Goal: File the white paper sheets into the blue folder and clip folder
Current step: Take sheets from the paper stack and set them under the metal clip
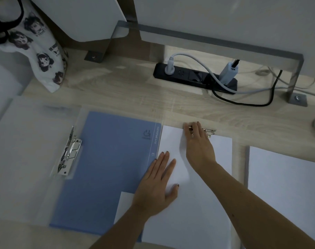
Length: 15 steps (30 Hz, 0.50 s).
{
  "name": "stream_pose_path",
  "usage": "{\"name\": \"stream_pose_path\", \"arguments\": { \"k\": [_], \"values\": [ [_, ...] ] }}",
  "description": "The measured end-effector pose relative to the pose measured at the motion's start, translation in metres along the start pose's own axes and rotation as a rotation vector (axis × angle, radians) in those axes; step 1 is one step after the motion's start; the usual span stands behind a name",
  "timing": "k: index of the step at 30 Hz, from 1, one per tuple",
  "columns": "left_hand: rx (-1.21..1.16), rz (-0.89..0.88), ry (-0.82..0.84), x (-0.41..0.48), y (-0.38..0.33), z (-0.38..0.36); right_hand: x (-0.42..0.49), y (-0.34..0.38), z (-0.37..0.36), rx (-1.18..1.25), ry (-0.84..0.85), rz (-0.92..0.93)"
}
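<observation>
Right hand [200,146]: fingers bent over the clip [211,131] at the far edge of the sheets, thumb at its left end; it grips the clip.
Left hand [156,184]: flat, fingers straight, pressing on the left part of the sheets; it holds nothing.
Sheets [203,203]: white, just right of the blue folder, the far part of the left edge along the folder's spine strip, the near left corner over the folder; the near edge leaves the frame at the bottom.
Blue folder [106,168]: open flat on the desk [120,99], its clear cover [27,159] spread to the left, a metal clamp [69,151] at the fold between them; a white paper corner [125,202] lies on its near right part.
Stack [286,180]: more white paper on the right, apart from the sheets by a narrow strip of desk; cut off by the right edge.
Open room: a bare band of desk beyond the folder and sheets, up to the power strip [194,78]; a bag [41,56] stands at the far left.
Hidden: what the clip is fixed to lies under the sheets; the fingers cover most of the clip, so I cannot tell if it is pressed open.
Hard to make out: the light is dim and the clear cover is blurred; cables [243,103] run from the power strip out of the frame on the right.
</observation>
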State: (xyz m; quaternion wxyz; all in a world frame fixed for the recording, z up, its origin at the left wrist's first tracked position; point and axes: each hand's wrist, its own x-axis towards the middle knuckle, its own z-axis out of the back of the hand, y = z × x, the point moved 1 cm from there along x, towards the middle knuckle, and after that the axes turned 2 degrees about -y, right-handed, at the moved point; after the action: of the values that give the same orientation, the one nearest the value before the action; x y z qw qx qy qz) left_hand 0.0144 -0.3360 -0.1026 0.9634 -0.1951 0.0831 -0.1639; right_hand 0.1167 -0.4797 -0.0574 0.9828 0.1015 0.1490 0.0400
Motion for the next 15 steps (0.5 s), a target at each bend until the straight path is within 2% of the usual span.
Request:
{"name": "stream_pose_path", "arguments": {
  "k": [6, 9, 15],
  "values": [
    [-0.011, -0.003, 0.014, -0.001, 0.000, 0.001, -0.008, -0.003, -0.003, 0.160, -0.025, -0.023],
    [-0.008, -0.002, 0.039, 0.000, 0.001, 0.002, -0.028, -0.010, 0.002, 0.291, -0.096, -0.071],
    [0.046, 0.026, 0.018, 0.000, -0.007, 0.002, -0.121, -0.078, 0.010, 0.489, -0.184, -0.315]
  ]
}}
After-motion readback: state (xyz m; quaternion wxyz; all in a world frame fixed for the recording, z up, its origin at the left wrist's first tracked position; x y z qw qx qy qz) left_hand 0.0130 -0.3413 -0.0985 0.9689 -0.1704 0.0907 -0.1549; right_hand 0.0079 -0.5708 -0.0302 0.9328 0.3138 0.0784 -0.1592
